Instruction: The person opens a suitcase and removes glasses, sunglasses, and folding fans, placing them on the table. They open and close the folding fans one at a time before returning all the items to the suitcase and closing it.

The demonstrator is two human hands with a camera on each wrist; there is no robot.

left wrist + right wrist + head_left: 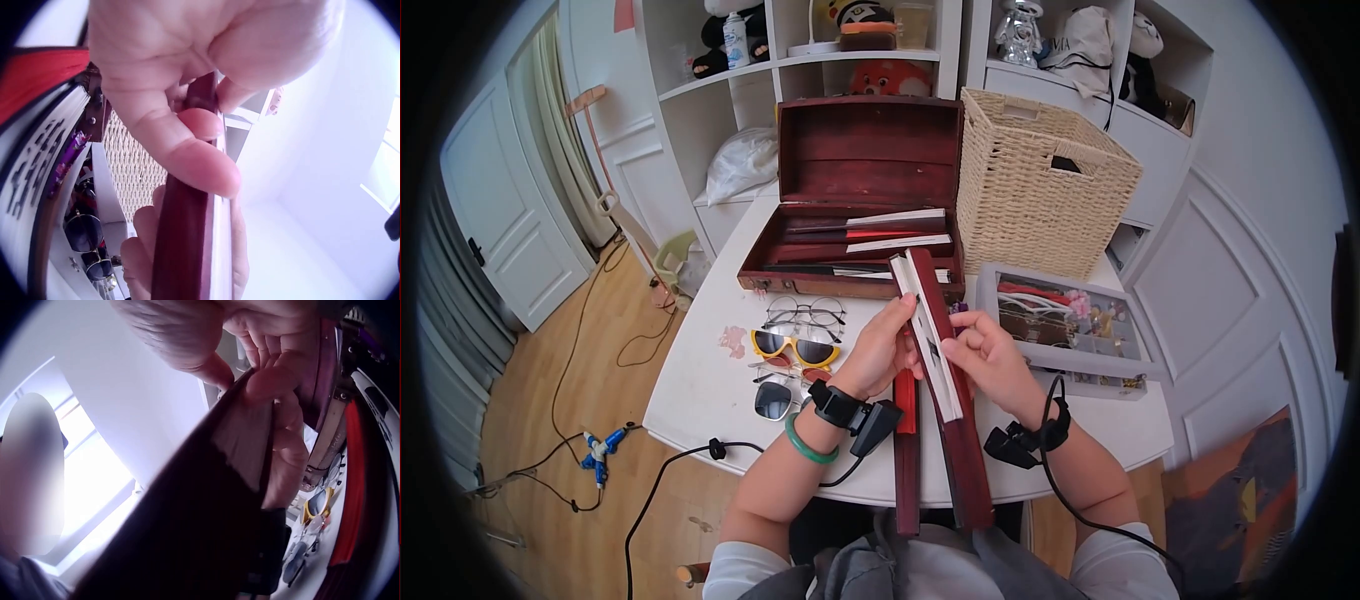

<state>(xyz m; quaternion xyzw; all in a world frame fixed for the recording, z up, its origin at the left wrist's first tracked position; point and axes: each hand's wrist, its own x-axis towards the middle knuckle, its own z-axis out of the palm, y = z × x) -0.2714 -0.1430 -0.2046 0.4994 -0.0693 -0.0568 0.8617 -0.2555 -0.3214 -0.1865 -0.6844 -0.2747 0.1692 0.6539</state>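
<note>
A closed folding fan (962,445) with dark red sticks and a white pleated leaf slants from the middle of the table to its front edge. My left hand (875,350) grips its upper part from the left, with thumb and fingers bent around it in the left wrist view. My right hand (990,360) pinches the same fan's right side. Just left of it lies another closed fan (907,470), dark red with a bright red leaf (356,481). Black writing shows on a white pleated leaf (37,150) in the left wrist view.
Behind stands a dark red chest (870,150), lid raised, with several closed fans inside. A woven basket (1040,190) and a grey divided case (1055,354) of small items sit to the right. Yellow-framed sunglasses (795,348) and other glasses (805,312) lie left of my hands.
</note>
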